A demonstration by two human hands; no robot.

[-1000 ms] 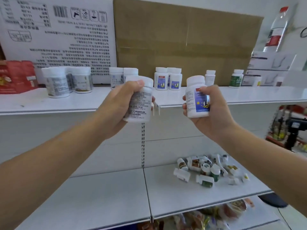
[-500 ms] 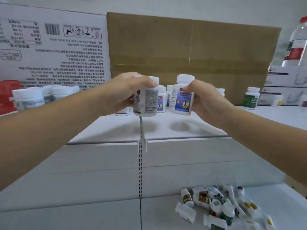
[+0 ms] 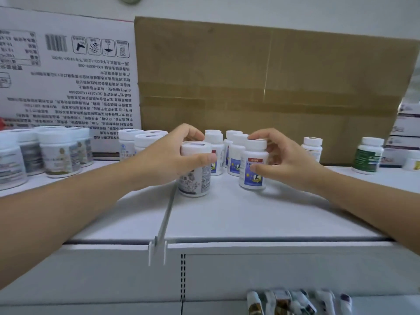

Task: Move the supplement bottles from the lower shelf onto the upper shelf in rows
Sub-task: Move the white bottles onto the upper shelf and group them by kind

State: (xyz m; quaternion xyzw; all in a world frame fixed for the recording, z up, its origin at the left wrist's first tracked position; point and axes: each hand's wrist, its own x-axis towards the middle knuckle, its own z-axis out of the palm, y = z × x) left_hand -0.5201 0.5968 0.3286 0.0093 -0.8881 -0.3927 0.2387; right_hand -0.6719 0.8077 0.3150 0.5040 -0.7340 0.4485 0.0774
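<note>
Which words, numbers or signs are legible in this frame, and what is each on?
White printed carton: upside-down Chinese print, a barcode, four handling pictograms; "400-" seems to start a phone number, the rest uncertain.
Blue-labelled white bottle in the right hand: red brand tab, too blurred.
Grey-labelled white bottle in the left hand: print too small.
Green-labelled white bottle: blurred.

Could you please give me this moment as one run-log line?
phase: placing | left hand: grips grey-label bottle on upper shelf | right hand: grips blue-label bottle before blue-label row | remaining: loose bottles below
</note>
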